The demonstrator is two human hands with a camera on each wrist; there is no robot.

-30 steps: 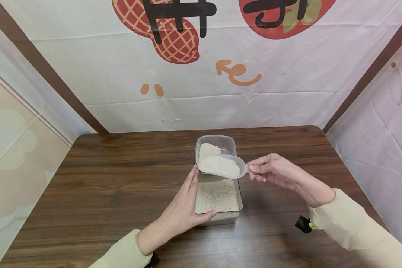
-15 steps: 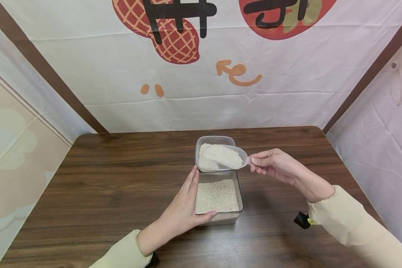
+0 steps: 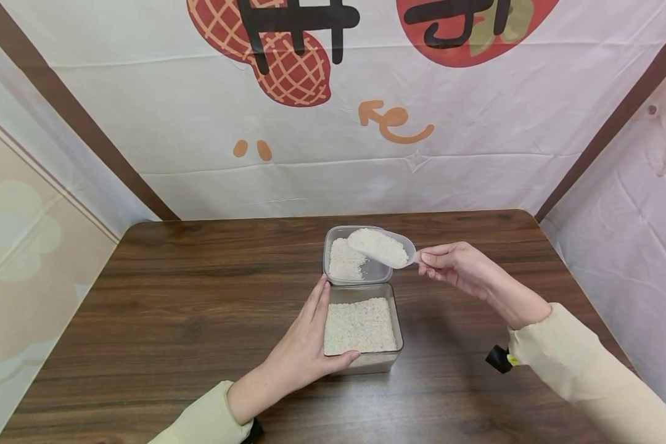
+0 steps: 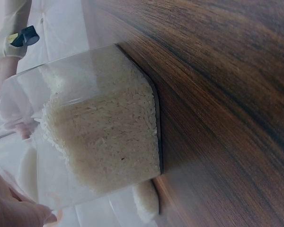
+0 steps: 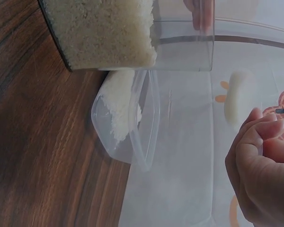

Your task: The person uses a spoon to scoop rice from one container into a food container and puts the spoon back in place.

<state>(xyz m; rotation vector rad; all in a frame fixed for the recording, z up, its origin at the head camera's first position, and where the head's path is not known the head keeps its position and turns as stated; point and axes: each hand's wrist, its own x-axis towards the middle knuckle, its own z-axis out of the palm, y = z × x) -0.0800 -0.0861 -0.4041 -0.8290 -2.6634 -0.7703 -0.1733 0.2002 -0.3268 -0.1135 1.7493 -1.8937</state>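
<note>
A white plastic scoop (image 3: 409,248) heaped with white rice (image 3: 377,245) is held over the small clear container (image 3: 375,275). My right hand (image 3: 458,267) pinches its handle between thumb and fingers. Rice lies along the left side of the small container. Nearer me stands a larger clear square container (image 3: 369,365), well filled with rice. Along its left side rest the straight fingers of my left hand (image 3: 302,348), with the thumb lying on the near rim. In the right wrist view the loaded scoop (image 5: 239,97) appears beyond the right hand (image 5: 260,170).
The two containers stand close together on a dark wood-grain table (image 3: 200,320). A white printed cloth (image 3: 200,117) hangs behind the table's far edge. Cloth panels also rise at the left and right.
My right hand has carried the rice-filled scoop away from me and slightly right, from above the gap between containers to above the small container. The left hand has stayed in place.
</note>
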